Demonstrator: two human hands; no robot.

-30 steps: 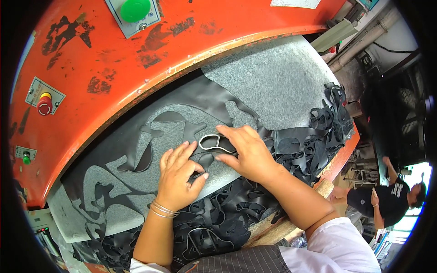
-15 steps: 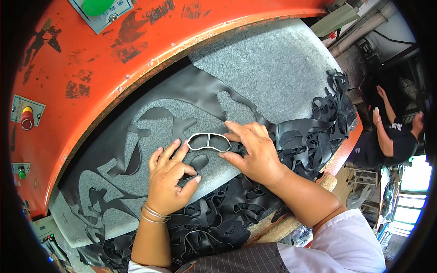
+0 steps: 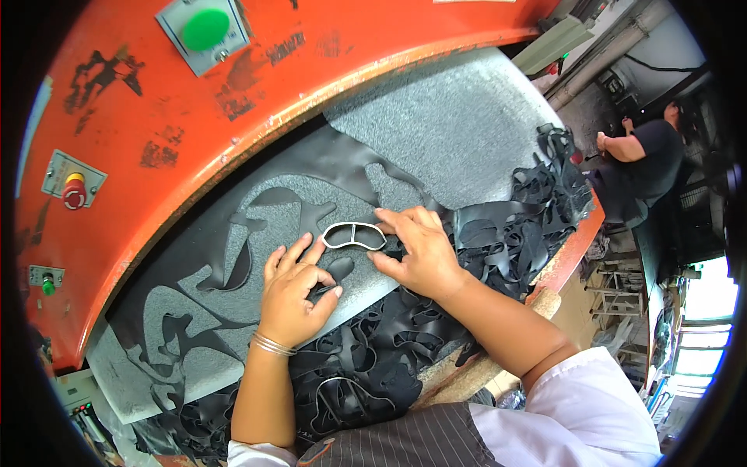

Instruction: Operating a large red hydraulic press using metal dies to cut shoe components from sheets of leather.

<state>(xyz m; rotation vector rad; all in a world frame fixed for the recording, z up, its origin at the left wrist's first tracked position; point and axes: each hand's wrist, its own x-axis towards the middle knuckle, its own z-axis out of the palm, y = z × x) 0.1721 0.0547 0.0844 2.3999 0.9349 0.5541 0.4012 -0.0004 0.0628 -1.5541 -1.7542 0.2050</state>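
Centre frame: die point(image 3: 354, 235), stiff steel loop, likely light. Left hand point(image 3: 294, 292) half-curled, right hand point(image 3: 412, 251) flat, both touching its ends, gripping nothing.

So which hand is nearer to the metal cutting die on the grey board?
Both touch it; the right hand is slightly nearer, its fingers resting on the metal cutting die's right end. The left hand sits lower left, one fingertip at its left end.

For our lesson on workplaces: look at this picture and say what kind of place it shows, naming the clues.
Probably a factory cutting station. A worn orange press with a green button arches over a grey cutting pad; both hands, left hand and right hand, set a metal cutting die on black sheet material full of cut-outs, with offcuts heaped nearby.
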